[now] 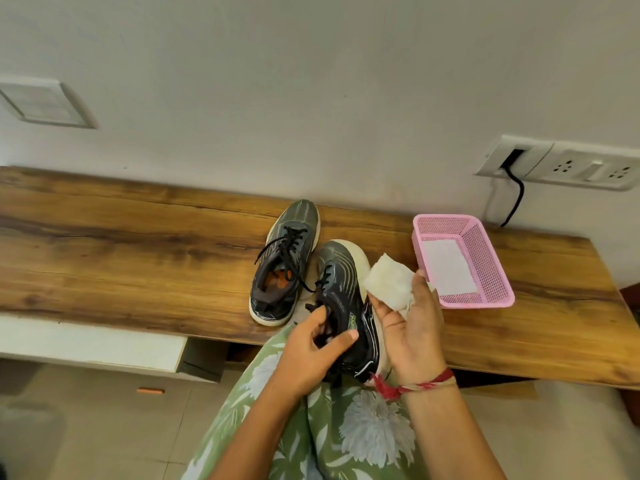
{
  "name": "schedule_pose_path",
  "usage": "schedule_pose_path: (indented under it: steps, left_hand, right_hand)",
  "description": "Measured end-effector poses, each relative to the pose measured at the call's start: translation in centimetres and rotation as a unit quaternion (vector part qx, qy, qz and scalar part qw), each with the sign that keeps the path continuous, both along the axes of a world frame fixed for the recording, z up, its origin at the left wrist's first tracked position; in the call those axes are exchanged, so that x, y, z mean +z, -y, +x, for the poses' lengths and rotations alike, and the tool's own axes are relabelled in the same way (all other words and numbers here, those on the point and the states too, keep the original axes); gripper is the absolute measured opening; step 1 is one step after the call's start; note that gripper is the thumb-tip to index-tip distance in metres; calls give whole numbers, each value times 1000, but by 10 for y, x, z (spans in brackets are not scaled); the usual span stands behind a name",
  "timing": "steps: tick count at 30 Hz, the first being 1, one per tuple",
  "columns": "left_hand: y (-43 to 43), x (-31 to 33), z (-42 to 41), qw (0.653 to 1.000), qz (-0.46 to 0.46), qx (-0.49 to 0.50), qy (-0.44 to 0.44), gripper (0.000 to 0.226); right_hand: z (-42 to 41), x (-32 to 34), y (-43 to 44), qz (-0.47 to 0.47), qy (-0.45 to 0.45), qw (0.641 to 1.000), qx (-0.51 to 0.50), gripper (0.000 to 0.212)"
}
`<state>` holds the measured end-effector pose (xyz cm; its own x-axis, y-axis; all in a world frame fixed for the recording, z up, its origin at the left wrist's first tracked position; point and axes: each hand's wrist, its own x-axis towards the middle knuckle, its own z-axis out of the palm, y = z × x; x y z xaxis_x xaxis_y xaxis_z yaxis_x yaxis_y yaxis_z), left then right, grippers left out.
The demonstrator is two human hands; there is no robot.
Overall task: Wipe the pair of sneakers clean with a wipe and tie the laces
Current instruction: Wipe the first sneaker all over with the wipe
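Dark sneaker (341, 292) tipped on its side at the surface (138, 258) edge. Left hand (311, 351) grips its collar, fingers curled inside, thumb outside. Right hand (408, 323) pinches white wipe (388, 284) beside the pale sole. Second sneaker (285, 258) upright just beside, laces loose. Pink basket (485, 258) near, to the right.
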<state>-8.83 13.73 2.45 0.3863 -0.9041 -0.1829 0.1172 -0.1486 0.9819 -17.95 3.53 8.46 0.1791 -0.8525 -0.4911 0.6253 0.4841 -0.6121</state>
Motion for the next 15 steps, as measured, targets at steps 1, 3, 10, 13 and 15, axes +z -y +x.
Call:
schedule_pose_path:
  steps: [1, 3, 10, 13, 15]
  left_hand:
    - [-1, 2, 4, 997, 10, 20, 77, 35]
    - [-2, 6, 15, 981, 35, 37, 189, 33]
    - [-4, 5, -7, 990, 88, 14, 106, 36]
    - [1, 5, -25, 995, 75, 59, 22, 23]
    - [8, 7, -23, 992, 56, 75, -83, 21]
  right_hand:
    - [0, -1, 1, -3, -1, 1000, 6, 12]
    - [2, -2, 1, -2, -4, 1000, 15, 9]
    - [9, -6, -2, 24, -11, 999, 23, 10]
    - [4, -2, 1, 27, 18, 999, 19, 13]
    - [-3, 5, 6, 26, 46, 998, 20, 24]
